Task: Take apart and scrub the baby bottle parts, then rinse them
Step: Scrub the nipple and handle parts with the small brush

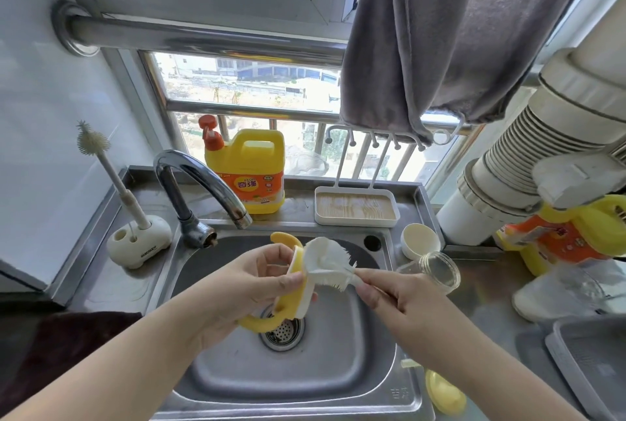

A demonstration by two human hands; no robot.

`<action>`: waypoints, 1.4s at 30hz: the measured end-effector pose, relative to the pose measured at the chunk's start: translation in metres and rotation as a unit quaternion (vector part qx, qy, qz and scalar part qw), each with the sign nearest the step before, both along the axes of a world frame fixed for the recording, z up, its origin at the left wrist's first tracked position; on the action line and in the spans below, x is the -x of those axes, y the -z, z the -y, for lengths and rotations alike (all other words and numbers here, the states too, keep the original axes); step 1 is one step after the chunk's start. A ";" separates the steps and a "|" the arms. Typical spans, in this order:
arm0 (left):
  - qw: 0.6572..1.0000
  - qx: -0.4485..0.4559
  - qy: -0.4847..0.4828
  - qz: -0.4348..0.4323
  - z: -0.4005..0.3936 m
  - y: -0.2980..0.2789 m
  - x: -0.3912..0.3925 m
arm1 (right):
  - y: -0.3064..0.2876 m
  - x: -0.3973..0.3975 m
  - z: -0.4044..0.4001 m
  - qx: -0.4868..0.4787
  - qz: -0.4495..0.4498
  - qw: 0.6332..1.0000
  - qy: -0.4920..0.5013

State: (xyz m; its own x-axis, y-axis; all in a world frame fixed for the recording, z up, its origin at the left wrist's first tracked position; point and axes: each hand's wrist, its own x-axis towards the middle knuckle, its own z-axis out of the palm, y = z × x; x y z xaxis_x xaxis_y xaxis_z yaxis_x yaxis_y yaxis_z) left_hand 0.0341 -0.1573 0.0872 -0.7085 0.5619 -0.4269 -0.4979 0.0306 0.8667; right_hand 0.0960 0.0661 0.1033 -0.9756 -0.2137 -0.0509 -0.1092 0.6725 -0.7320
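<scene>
Over the steel sink (216, 383), my left hand (257, 285) grips the yellow handled bottle collar (294, 302), with its handles sticking out above and below my fingers. My right hand (396, 298) holds a white bristle brush (333, 268) by its handle, and the brush head lies against the collar's white inner ring. The clear bottle body (437, 271) lies on its side on the counter to the right of the sink. A cream cap (420, 239) sits behind it. A yellow part (443, 393) rests on the sink's front right rim.
The tap (203, 180) arches over the sink's back left. A yellow detergent jug (250, 170) and a white drying tray (355, 205) stand on the back ledge. A brush holder (139, 244) with a long brush stands left. A grey basket (589, 363) sits at right.
</scene>
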 end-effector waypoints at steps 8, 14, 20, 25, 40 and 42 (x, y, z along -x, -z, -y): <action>0.999 -0.006 0.027 -0.046 0.005 0.006 -0.010 | -0.001 0.003 -0.010 -0.014 0.008 1.000 0.008; 0.999 -0.001 -0.012 -0.053 0.004 0.006 -0.012 | -0.001 0.008 -0.013 -0.027 -0.006 0.999 0.035; 0.998 -0.009 -0.052 -0.018 -0.001 0.005 -0.011 | -0.003 -0.001 -0.002 0.013 0.000 1.000 0.010; 0.998 -0.021 -0.015 -0.063 0.003 0.008 -0.008 | -0.006 0.009 -0.007 0.000 -0.012 0.998 0.057; 0.981 -0.146 -0.122 0.025 -0.012 0.009 -0.004 | -0.004 0.007 -0.011 0.020 0.007 0.996 0.084; 0.980 -0.156 -0.119 0.024 -0.010 0.010 -0.002 | -0.006 0.002 -0.008 0.041 0.002 0.997 0.063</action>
State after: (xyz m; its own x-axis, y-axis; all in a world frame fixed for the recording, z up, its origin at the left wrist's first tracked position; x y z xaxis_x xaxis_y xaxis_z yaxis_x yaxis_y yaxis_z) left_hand 0.0358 -0.1470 0.0774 -0.8183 0.4922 -0.2968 -0.4999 -0.3547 0.7901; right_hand 0.0940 0.0740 0.1095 -0.9949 -0.0924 -0.0413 -0.0249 0.6190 -0.7850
